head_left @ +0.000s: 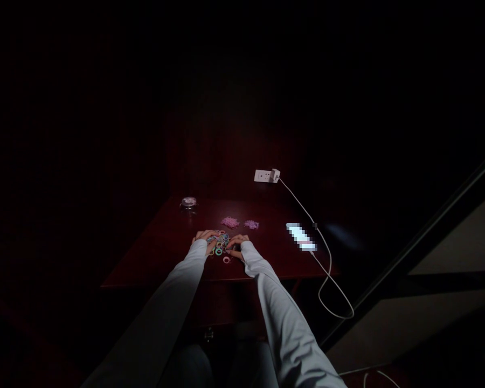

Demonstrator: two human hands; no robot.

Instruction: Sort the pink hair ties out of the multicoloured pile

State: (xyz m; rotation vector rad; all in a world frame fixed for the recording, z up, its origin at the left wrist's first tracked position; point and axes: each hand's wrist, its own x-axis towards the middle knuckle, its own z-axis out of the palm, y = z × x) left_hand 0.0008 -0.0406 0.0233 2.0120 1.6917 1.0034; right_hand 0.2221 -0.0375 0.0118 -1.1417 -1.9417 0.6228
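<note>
A loose pile of multicoloured hair ties (222,239) lies between my two hands near the table's front edge. My left hand (201,238) rests along the pile's left side, its fingers stretched out over the ties. From the right, my right hand (238,241) reaches in with curved fingers, thumb and fingertips close together at the pile's edge. Whatever is between those fingertips is too small to make out. A green ring-shaped tie (219,251) and a pink one (226,260) lie at the near side. Farther back are a pink heap (230,222) and a purple heap (251,224) of small bands.
A clear round container (188,203) stands at the back left of the dark red table (153,258). On the right lies a blurred-out lit phone (301,237), its white cable (330,258) looping past the edge to a charger (275,175) in the wall socket (262,175).
</note>
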